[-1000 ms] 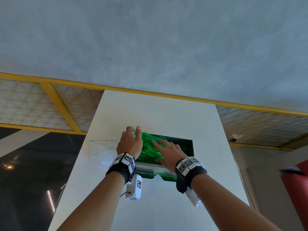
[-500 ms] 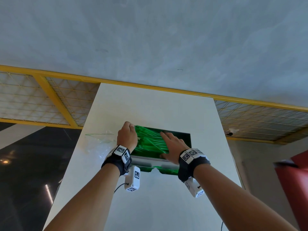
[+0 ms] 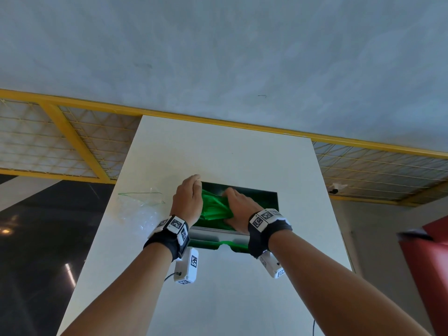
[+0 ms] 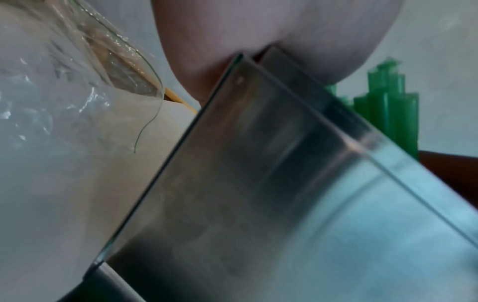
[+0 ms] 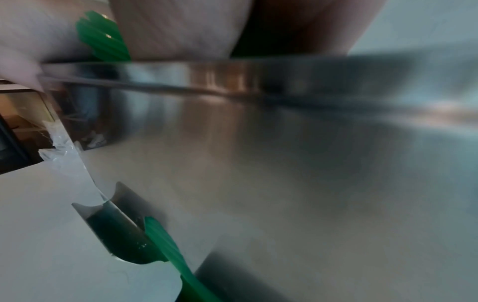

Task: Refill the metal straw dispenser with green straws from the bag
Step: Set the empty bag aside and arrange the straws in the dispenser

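Inside the open shiny metal straw dispenser (image 3: 264, 202), our right hand (image 3: 238, 204) and left hand (image 3: 188, 200) press flat on the bundled green plastic straws (image 3: 213, 207); no writing reads.

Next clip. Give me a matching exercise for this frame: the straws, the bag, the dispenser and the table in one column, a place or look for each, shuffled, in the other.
Things:
1. green straws
2. plastic bag
3. metal dispenser
4. table

Descriptions:
A. white, carries everything else
B. clear and crumpled, lying beside the left hand
C. shiny, open at the top, with a notch at the front
D. bunched between the left hand and the right hand, inside the open box

Pairs: 1-D, 2-B, 3-C, 4-A
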Tool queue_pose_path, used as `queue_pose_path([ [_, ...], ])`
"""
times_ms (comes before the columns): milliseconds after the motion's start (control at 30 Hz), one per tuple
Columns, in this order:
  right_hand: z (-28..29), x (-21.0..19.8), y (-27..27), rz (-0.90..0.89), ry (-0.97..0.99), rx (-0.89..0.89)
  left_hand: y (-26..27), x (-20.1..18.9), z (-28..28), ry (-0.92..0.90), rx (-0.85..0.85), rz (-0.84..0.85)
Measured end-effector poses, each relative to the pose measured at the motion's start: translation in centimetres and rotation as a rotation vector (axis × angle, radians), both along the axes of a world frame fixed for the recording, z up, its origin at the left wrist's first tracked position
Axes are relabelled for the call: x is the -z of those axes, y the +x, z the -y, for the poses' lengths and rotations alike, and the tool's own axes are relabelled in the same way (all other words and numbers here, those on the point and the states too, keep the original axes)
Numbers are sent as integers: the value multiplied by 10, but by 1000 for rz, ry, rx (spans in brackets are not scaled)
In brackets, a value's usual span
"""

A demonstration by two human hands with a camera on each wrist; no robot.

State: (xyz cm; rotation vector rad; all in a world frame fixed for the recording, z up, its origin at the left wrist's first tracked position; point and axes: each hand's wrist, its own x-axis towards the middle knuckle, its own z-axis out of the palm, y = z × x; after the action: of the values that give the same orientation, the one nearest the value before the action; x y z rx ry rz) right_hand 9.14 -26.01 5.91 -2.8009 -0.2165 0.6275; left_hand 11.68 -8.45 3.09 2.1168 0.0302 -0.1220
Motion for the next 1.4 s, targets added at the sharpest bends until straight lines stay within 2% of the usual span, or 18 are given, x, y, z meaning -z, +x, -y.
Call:
queue_pose_path([
  [233, -4, 1, 5, -3, -46, -90, -3, -8, -1, -160, -35, -45],
  [467, -6, -7, 9, 98, -143, -185, -2, -5, -2, -127, -80, -13],
  [667, -6, -3, 13, 19, -217, -121, -5, -7, -5, -236, -55, -72],
  [867, -1, -5, 8, 80, -154, -165, -5, -4, -1, -154, -10, -37],
  [967, 14, -8, 6, 39, -178, -152, -5, -1, -1, -77, 28, -10],
  [1133, 34, 4, -5, -95, -237, -49, -2, 1, -3, -21, -264, 66],
  [1266, 26, 6, -5, -77, -218, -73, -3, 0, -4, 97, -216, 87],
  [1400, 16, 0, -1, -42, -191, -112, 0, -8, -6, 54, -259, 110],
])
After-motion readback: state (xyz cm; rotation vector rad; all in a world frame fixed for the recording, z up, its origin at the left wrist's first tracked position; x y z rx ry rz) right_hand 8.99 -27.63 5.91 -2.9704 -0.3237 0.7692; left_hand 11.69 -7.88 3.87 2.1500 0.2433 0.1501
